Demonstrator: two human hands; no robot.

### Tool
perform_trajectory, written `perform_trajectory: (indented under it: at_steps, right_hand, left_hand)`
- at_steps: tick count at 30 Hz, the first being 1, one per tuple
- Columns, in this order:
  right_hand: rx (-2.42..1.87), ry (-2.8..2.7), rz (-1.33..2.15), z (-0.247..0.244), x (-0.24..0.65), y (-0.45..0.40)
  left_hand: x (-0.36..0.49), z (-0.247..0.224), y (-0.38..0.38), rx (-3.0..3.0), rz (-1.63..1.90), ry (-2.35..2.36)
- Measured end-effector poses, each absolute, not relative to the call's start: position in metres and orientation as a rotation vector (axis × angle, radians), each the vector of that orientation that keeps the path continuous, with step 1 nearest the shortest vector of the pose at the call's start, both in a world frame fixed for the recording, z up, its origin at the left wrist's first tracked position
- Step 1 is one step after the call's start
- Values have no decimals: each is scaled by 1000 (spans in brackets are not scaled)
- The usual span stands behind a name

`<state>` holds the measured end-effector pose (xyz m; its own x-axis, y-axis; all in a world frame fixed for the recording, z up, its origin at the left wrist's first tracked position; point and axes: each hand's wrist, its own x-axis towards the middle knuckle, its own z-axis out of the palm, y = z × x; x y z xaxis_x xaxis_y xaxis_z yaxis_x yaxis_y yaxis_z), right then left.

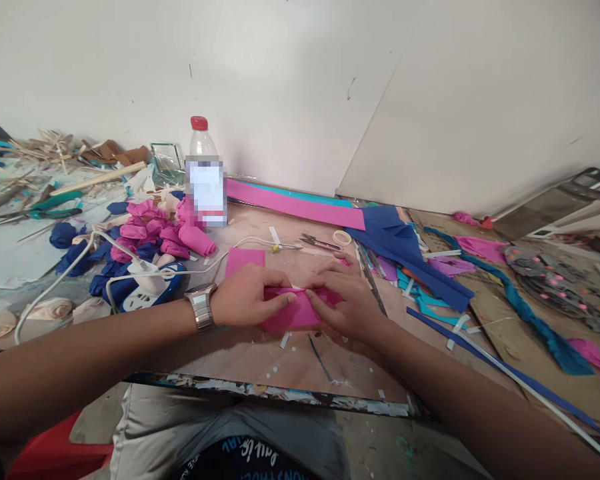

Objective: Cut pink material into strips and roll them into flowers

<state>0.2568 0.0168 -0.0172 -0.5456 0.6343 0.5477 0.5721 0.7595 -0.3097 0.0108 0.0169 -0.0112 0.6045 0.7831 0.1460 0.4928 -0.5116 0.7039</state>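
Note:
A pink piece of material (296, 313) lies on the board near its front edge, between my two hands. My left hand (253, 293), with a metal watch on the wrist, pinches its upper edge from the left. From the right, my right hand (347, 297) pinches the same edge, thumb tips close together. The edge looks folded over where the fingers meet. Just behind my left hand lies a flat pink square (246, 259). Small white strips (285, 340) rest on the board.
A bottle (201, 141) stands behind, beside crumpled pink and blue pieces (145, 230). A power strip (153, 287) with a white cable sits left. Small scissors (320, 243), a tape ring (342, 237) and long pink strips (295, 205) lie behind my hands. Blue material (410, 257) lies right.

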Motion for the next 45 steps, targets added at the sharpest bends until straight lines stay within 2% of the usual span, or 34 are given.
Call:
perform_trajectory:
  at_steps: [16, 25, 45]
  right_hand:
    - [-861, -2322, 228, -15, 252, 11]
    - [-885, -2311, 265, -14, 253, 11]
    - [-848, -2397, 356, -12, 249, 5]
  left_hand:
    - [13, -12, 14, 2269, 504, 976]
    - [13, -13, 17, 2019, 386, 800]
    - [16, -17, 17, 2122, 474, 816]
